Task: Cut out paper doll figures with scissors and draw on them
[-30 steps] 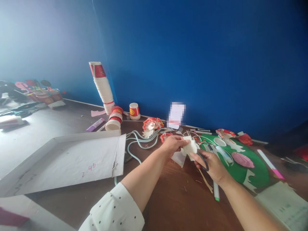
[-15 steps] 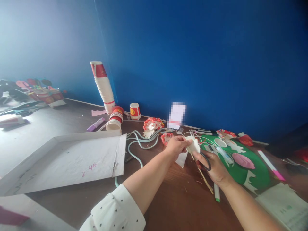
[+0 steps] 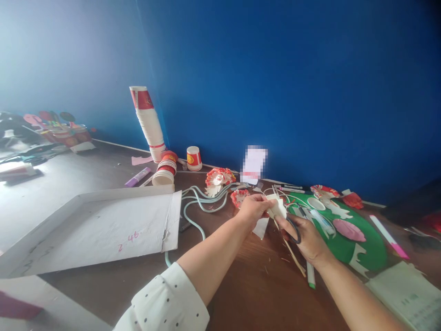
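Note:
My left hand (image 3: 255, 209) pinches a small cream-white paper piece (image 3: 278, 210) near the middle of the brown table. In my right hand (image 3: 305, 234) are scissors (image 3: 295, 230) with dark handles; their blade tips show just beyond the paper. A thin wooden stick (image 3: 294, 259) slants down to the right beneath the hands. Red-and-white cut paper-cup flowers (image 3: 220, 178) lie behind my left hand. Right of my right hand is a green round mat (image 3: 374, 239) bearing a pink oval piece (image 3: 349, 229) and white paper scraps.
A tall stack of paper cups (image 3: 149, 126) leans near the blue wall. The white box lid (image 3: 103, 225) lies at the left, with pale cables (image 3: 196, 220) beside it. A pink-capped marker (image 3: 389, 236) and a white sheet (image 3: 403, 294) are at the right.
The view has shifted very slightly. Both hands keep nearly the same pose on the paper and scissors.

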Demonstrator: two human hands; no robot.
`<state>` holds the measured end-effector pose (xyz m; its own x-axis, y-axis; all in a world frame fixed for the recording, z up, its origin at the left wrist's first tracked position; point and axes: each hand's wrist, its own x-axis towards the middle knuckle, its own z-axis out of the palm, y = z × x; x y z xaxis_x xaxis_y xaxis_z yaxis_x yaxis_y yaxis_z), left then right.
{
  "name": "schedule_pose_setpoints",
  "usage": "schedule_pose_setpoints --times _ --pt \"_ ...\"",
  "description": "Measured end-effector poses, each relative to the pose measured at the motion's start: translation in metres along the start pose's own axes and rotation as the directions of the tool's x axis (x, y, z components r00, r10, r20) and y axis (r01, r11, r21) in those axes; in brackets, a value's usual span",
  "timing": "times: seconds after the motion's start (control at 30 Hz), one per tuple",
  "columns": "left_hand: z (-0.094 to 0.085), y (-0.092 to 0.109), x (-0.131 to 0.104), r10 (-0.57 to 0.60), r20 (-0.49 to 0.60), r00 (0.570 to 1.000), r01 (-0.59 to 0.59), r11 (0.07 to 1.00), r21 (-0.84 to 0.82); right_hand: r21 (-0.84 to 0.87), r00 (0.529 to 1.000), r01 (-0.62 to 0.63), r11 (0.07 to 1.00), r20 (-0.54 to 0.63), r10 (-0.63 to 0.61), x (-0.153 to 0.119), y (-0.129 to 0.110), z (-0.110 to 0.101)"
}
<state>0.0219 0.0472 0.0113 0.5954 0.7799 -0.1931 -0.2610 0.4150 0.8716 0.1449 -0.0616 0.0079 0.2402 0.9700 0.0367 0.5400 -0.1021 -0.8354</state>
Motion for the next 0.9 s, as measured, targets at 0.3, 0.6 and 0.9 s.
schedule_pose_setpoints --times 0.3,0.6,0.9 --pt "-0.002 0.002 0.001 0.017 0.035 0.999 -0.018 1.000 0.025 0.016 1.000 0.008 1.000 0.013 -0.008 0.000 -0.001 -0.002" --pt "-0.009 0.000 0.007 0.012 0.076 0.997 -0.019 0.996 0.086 -0.006 0.998 0.013 1.000 0.055 -0.012 0.001 -0.004 -0.008" --pt "-0.011 0.001 0.006 -0.006 0.072 0.997 -0.003 0.993 0.117 -0.047 0.998 0.022 0.999 0.061 -0.019 0.000 -0.008 -0.009"
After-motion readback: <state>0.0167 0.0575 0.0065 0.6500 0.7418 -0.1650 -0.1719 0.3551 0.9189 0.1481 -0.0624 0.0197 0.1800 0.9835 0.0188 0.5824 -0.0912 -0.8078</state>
